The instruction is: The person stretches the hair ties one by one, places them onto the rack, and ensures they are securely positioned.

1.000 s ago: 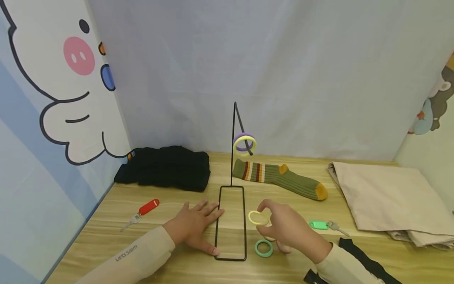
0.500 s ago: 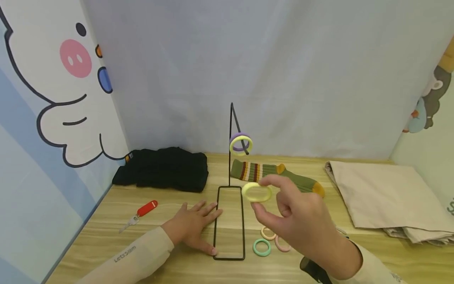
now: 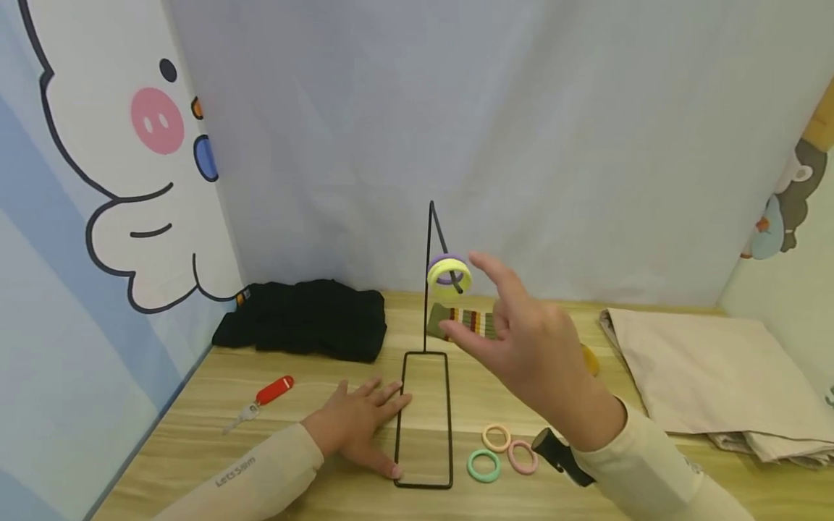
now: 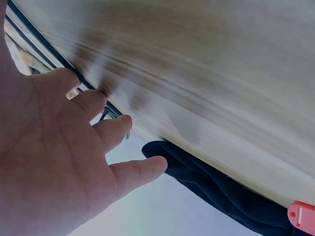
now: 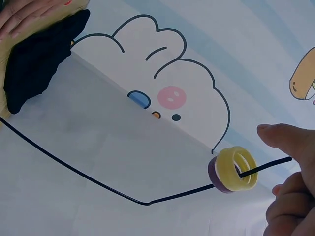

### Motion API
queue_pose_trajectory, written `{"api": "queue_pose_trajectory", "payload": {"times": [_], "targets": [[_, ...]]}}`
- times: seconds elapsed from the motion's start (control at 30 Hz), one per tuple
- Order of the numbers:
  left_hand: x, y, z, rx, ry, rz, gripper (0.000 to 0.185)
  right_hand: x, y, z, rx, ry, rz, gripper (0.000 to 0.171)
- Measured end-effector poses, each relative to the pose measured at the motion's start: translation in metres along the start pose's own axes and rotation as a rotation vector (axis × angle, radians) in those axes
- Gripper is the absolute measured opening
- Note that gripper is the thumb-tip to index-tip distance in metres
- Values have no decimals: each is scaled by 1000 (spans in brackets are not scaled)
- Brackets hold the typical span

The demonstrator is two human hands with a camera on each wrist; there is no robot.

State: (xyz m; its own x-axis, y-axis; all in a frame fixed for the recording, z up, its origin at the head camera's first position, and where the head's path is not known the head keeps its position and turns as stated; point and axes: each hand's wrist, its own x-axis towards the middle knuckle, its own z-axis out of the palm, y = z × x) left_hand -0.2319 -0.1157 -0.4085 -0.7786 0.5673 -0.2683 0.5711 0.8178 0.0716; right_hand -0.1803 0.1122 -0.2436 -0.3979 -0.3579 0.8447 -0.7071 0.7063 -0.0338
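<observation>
A black wire stand [image 3: 450, 420] rises from a flat rectangular base to a slanting rod. On the rod hang a purple ring [image 5: 215, 176] and two yellow rings [image 5: 227, 169], side by side in the right wrist view. Close beside them is my right hand [image 3: 537, 344], its thumb and index finger spread apart with nothing between them; the rod's tip points toward it. My left hand [image 3: 358, 423] lies spread on the table, fingertips and thumb at the left bar of the base. A green ring [image 3: 484, 477], a pink ring [image 3: 533, 467] and a light orange ring [image 3: 496, 450] lie right of the base.
Folded black cloth [image 3: 306, 318] lies at the back left, a red-tagged key [image 3: 275, 390] in front of it. A striped green sock [image 3: 439, 318] is partly hidden behind my right hand. Beige folded cloth [image 3: 710, 369] lies at right, and a black item [image 3: 559, 452] sits by my right sleeve.
My right hand has lifted a yellow ring from the table to the rod and let go of it there, next to the other yellow ring. My left hand has stayed at the base.
</observation>
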Motion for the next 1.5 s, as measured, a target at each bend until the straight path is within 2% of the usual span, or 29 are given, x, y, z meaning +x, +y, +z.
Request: {"api": "queue_pose_trajectory", "payload": {"times": [0.13,0.23,0.3,0.4,0.53,0.67,0.77,0.9,1.17,1.5], "targets": [[0,0,1,18,-6,-6,105,-7,5,3,34,-25,60,70],[-1,0,0,25,2,-6,105,-13,12,5,147,-115,179,67],[-1,1,-1,28,4,-4,105,-19,20,7,267,-206,296,63],[-1,2,-1,26,5,0,104,-32,37,12,470,-388,524,59],[-2,2,-1,15,1,4,104,-59,63,25,696,-595,809,59],[-2,2,0,1,-7,5,104,-98,82,41,816,-723,972,60],[-2,2,-1,4,-8,4,104,-123,90,48,830,-800,1017,62],[-2,3,-2,6,0,4,103,-144,93,53,841,-889,1036,59],[-2,2,-1,-8,5,3,103,-158,91,61,903,-1016,1055,45],[-1,2,-1,-8,-11,-2,103,-152,84,66,657,-1011,1009,27]]}}
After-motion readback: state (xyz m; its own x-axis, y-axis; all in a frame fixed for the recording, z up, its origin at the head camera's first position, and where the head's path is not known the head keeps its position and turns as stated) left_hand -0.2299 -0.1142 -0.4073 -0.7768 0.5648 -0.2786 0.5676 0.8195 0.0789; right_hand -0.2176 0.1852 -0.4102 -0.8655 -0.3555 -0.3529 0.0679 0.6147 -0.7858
